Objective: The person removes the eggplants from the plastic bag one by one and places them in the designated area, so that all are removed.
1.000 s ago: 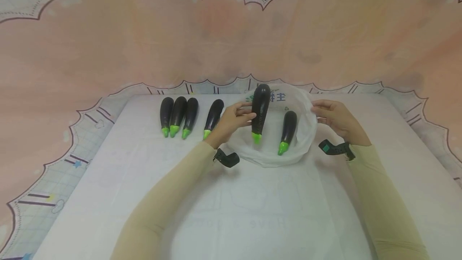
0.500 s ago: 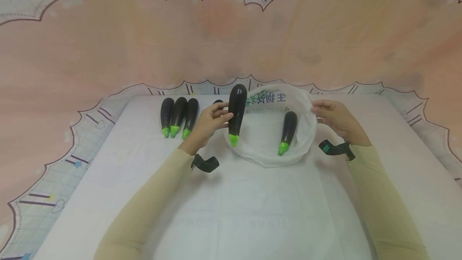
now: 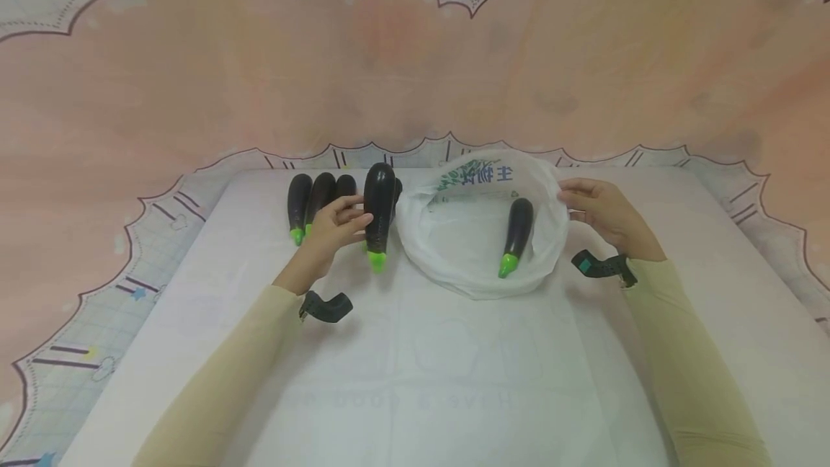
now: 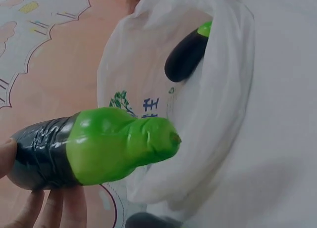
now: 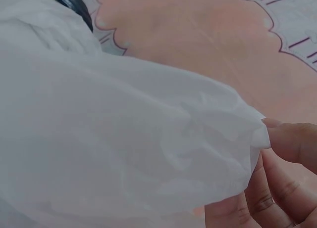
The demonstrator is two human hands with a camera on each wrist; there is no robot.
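Note:
My left hand (image 3: 333, 233) grips a dark eggplant (image 3: 379, 207) with a green stem end, held up just left of the white plastic bag (image 3: 421, 251). In the left wrist view the thumb and fingers clasp the held eggplant's dark body, its green end (image 4: 119, 144) toward the camera. My right hand (image 3: 599, 211) pinches the bag's right rim; the right wrist view shows thumb and fingers (image 5: 292, 144) on the plastic. Inside the bag's open mouth lies another eggplant (image 3: 516, 236). One more eggplant (image 3: 398, 189) is mostly hidden behind the held one.
Left of the bag, three eggplants lie side by side: the leftmost eggplant (image 3: 298, 204), a middle eggplant (image 3: 322, 197) and a right eggplant (image 3: 346, 184), partly covered by the left hand. A white cloth (image 3: 454, 380) covers the table, with a patterned curtain (image 3: 415, 78) behind.
My left hand has carried its eggplant leftward, from above the bag's mouth to outside its left rim. My right hand has stayed at the bag's right rim.

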